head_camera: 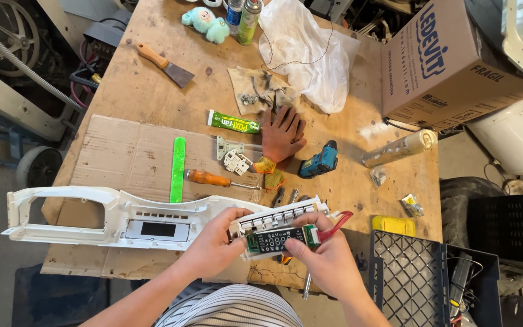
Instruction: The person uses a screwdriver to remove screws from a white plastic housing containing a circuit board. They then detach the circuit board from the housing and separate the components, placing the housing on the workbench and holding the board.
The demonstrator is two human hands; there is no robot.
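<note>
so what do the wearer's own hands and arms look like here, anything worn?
Both bare: the left hand and right hand wear no gloves, and no rings, watch or wristbands show. Both forearms are uncovered as far as the frame shows, with no sleeves in sight. The only clothing visible is a grey-and-white striped garment between the arms at the bottom edge.

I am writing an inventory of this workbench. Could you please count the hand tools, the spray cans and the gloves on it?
Hand tools: 3 (scraper, screwdriver, blue cordless driver)
Spray cans: 2 (blue, green)
Gloves: 1 (orange work glove)
Total: 6
</note>
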